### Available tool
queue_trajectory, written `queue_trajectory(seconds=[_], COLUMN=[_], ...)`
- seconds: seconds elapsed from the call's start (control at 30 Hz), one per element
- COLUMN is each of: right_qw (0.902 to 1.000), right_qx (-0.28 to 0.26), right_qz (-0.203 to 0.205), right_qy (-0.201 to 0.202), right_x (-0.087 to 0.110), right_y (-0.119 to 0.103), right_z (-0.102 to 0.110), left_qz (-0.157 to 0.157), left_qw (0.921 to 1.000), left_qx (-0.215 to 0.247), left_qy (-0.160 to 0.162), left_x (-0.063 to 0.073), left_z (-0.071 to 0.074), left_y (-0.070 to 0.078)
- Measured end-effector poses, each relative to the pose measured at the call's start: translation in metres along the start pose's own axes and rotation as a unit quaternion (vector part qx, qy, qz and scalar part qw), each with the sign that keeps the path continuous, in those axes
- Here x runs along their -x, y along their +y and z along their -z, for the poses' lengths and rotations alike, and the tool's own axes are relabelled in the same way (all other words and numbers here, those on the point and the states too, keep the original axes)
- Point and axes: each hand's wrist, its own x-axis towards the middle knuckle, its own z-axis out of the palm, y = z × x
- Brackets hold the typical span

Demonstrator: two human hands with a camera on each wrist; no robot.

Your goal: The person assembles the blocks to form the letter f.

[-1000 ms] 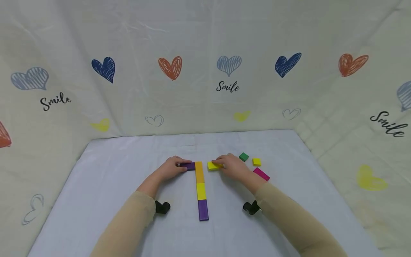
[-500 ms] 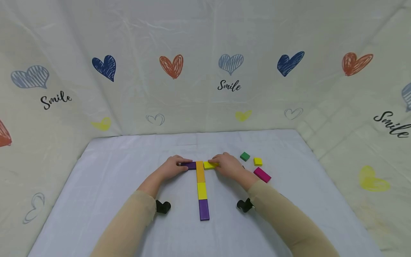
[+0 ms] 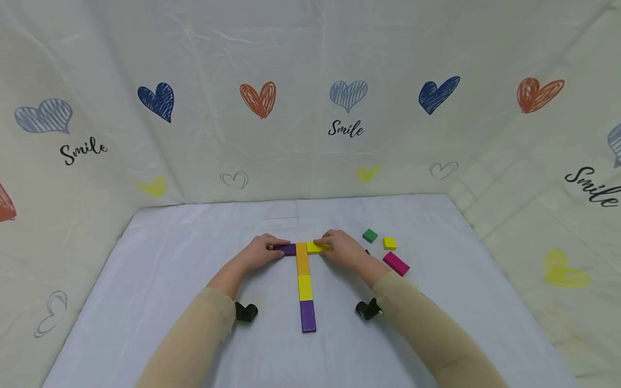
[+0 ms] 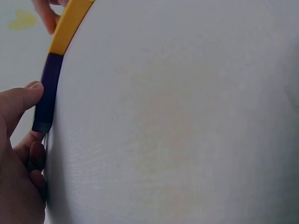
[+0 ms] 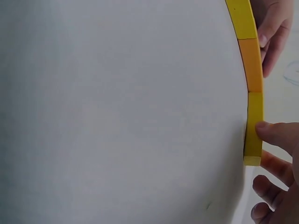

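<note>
In the head view, an orange block [image 3: 302,260], a yellow block [image 3: 305,288] and a purple block [image 3: 308,317] form a straight column on the white cloth. My left hand [image 3: 256,254] pinches a dark purple block [image 3: 287,250] lying crosswise against the orange block's top left side. On the opposite side, my right hand [image 3: 342,251] pinches a second yellow block [image 3: 314,248], its end touching the orange one. The left wrist view shows the thumb on the purple block [image 4: 48,91]. In the right wrist view the thumb presses the yellow block [image 5: 253,126] near its outer end.
Right of my right hand lie a green block [image 3: 370,235], a small yellow block [image 3: 390,243] and a magenta block [image 3: 396,264]. A dark bit [image 3: 367,251] peeks out behind the right forearm. A cloth backdrop [image 3: 301,161] with hearts rises behind the table.
My right hand has slid the yellow block leftward, closing the gap to the orange block. The left hand and its purple block stay in place.
</note>
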Motion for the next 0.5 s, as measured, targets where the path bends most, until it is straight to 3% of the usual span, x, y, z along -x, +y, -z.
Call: queue_trajectory(seconds=[0.5], right_qw=[0.9995], right_qx=[-0.031], right_qz=[-0.007], right_qy=[-0.002], right_x=[-0.0053], right_y=[0.0046], right_z=[-0.0027], left_qz=[-0.011], left_qw=[0.9999], left_qx=[-0.005], left_qy=[-0.002], left_x=[0.0007], left_z=[0.0009], left_y=[0.0013])
